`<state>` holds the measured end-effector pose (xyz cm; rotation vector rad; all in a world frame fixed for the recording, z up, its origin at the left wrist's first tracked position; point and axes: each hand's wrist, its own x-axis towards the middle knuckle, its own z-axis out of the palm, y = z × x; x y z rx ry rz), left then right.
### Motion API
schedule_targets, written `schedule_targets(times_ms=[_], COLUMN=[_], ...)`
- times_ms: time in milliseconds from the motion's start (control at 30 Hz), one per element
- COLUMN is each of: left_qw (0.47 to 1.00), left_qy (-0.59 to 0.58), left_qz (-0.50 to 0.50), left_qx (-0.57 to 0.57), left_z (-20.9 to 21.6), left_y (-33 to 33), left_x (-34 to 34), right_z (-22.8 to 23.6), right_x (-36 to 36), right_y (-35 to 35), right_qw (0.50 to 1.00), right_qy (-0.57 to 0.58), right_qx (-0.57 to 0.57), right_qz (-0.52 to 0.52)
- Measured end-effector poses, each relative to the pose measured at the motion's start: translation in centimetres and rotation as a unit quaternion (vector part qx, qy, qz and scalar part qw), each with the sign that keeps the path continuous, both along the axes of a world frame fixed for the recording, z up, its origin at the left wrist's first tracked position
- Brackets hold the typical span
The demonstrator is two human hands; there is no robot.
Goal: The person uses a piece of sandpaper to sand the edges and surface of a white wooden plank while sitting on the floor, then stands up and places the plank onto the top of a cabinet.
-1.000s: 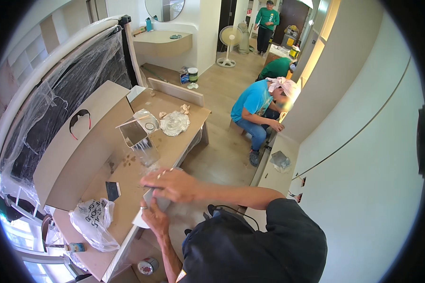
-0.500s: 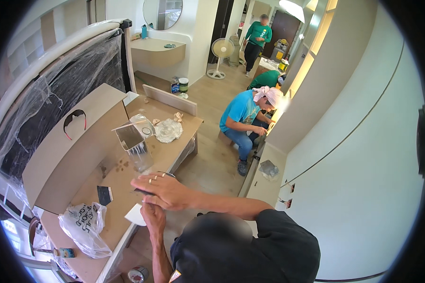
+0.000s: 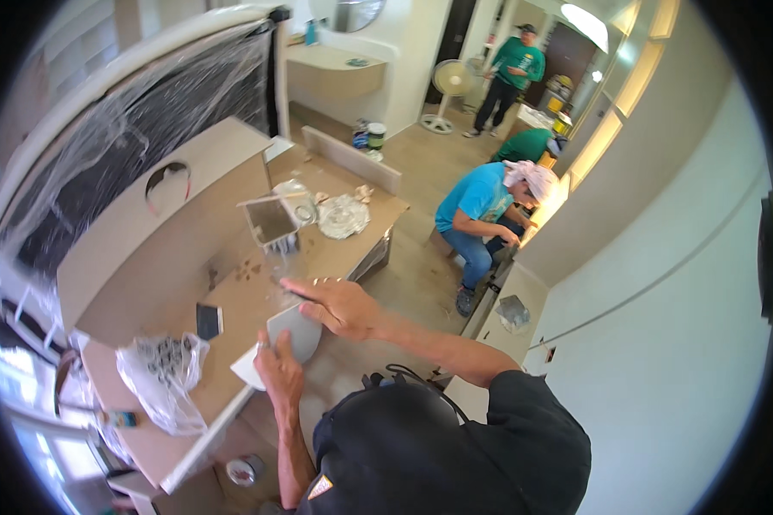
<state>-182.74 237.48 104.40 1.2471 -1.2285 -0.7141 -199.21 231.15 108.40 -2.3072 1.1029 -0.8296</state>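
My left hand [image 3: 280, 367] is closed on a curved, pale white piece [image 3: 295, 330] by the table's front edge, its thumb and a finger pointing up along it. A white flap [image 3: 247, 371] shows to the left of that hand; whether it belongs to the same piece I cannot tell. Over the piece's upper right edge is my right hand [image 3: 345, 309], closed on a thin dark flat thing [image 3: 295, 294] mostly hidden beneath the fingers. A clear plastic square container [image 3: 275, 225], smeared with grey, stands just beyond on the brown table [image 3: 258, 318].
A dark rectangular pad [image 3: 208, 321], a white plastic bag [image 3: 161, 378], crumpled plastic [image 3: 343, 216] and sunglasses [image 3: 168, 182] lie about the table. A can [image 3: 242, 470] stands below. At right, a person in blue [image 3: 477, 210] crouches; others in green are farther back.
My hands have come apart: the right moved right and up, the left stays lower. The curved white piece now shows between them. The view has shifted, moving the room rightward.
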Motion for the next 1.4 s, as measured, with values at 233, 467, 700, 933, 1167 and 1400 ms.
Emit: schedule_targets(times_ms=[233,467,700,933,1167,1400], left_qw=[0.989,0.992,0.988,0.979,0.982,0.979], left_qy=[-0.125,-0.107,-0.144,-0.175,-0.134,-0.174], left_qz=[0.064,0.066,0.054,0.103,0.136,0.108], left_qx=[-0.041,0.028,0.02,0.015,0.007,-0.003], left_z=[2.1,-0.2,-2.3,1.1,1.1,1.2], left_y=[-1.4,-2.3,-2.4,-0.8,-0.9,-1.4], left_x=[1.8,1.9,1.8,3.1,2.9,2.5], right_z=[1.4,0.6,1.4,1.0,1.5,4.6], right_x=[2.2,5.6,5.2,4.6,5.7,7.9], right_y=[-2.8,-2.4,-3.8,-4.7,-4.8,-3.3], right_qw=[0.998,0.985,0.988,0.983,0.975,0.951], right_qy=[-0.056,-0.019,-0.047,-0.056,-0.061,-0.066], right_qx=[-0.03,-0.137,-0.056,-0.007,-0.064,-0.177], right_qz=[0.025,0.103,0.135,0.172,0.203,0.243])
